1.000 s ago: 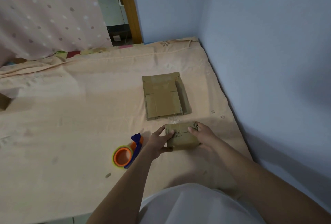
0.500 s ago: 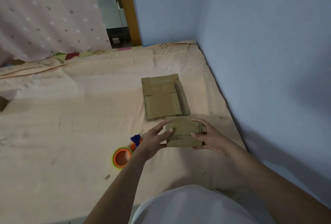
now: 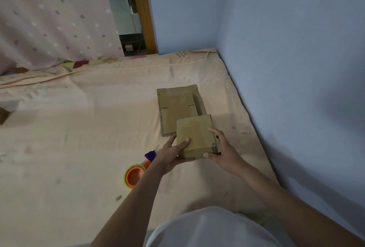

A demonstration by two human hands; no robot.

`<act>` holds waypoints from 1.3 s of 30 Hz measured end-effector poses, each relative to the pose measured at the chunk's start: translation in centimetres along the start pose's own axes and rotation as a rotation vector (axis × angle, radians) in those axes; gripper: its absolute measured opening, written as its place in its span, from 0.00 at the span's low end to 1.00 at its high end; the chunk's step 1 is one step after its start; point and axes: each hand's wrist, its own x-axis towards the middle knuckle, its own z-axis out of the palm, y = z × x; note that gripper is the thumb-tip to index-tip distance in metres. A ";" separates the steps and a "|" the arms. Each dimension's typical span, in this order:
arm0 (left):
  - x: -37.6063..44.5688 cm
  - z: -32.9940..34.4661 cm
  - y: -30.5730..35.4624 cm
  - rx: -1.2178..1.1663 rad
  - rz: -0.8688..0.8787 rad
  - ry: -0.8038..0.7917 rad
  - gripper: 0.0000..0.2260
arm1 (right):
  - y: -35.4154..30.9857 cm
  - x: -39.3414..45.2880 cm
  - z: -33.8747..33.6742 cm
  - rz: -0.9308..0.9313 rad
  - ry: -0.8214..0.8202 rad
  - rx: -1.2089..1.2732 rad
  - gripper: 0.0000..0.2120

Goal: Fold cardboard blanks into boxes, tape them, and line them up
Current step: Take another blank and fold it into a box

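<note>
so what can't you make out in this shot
Head view only:
- Box underside: turned away and covered by the left hand and right hand.
- Print on the box's near right edge: too small to read.
- Tape dispenser: its handle is hidden behind the left wrist.
- Flat blanks: near corner covered by the box; their count is unclear.
- Brown object: cut off by the left edge.

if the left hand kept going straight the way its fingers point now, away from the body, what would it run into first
Probably the flat cardboard blanks lying on the bed sheet just beyond the box that the left hand and right hand grip. The box overlaps their near corner in the view, so the gap in depth is unclear.
</note>
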 end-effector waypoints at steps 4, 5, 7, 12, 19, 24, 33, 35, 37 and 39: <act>-0.2 -0.2 -0.6 0.070 0.093 -0.013 0.41 | -0.2 0.2 -0.5 0.372 -0.065 0.434 0.50; -0.3 -0.3 -0.7 0.095 0.111 -0.019 0.43 | -0.1 0.3 -0.7 0.409 -0.128 0.485 0.50; -0.4 -0.5 -1.0 0.155 0.132 -0.030 0.46 | 0.2 0.5 -1.0 0.440 -0.224 0.581 0.48; -0.7 -1.1 -1.0 0.351 0.173 -0.112 0.47 | 1.1 0.7 -0.9 0.422 -0.243 0.661 0.43; -0.7 -2.0 -1.1 0.632 0.281 -0.117 0.50 | 1.9 0.3 -0.2 0.237 -0.207 0.047 0.56; -0.9 -2.4 -2.2 0.763 0.261 -0.034 0.45 | 2.5 0.6 1.4 0.202 -0.182 -0.018 0.55; -0.7 -1.9 -4.3 0.978 0.336 0.132 0.43 | 3.4 1.1 2.2 0.289 -0.135 -0.089 0.43; -0.7 -1.9 -4.7 1.000 0.327 0.120 0.43 | 2.6 0.9 1.2 0.312 -0.180 -0.061 0.40; -0.7 -2.2 -5.4 1.014 0.319 0.117 0.44 | 1.8 0.3 0.2 0.324 -0.208 -0.056 0.44; -0.8 -2.5 -5.9 1.035 0.310 0.118 0.46 | 0.9 -0.4 -0.7 0.320 -0.228 -0.064 0.52</act>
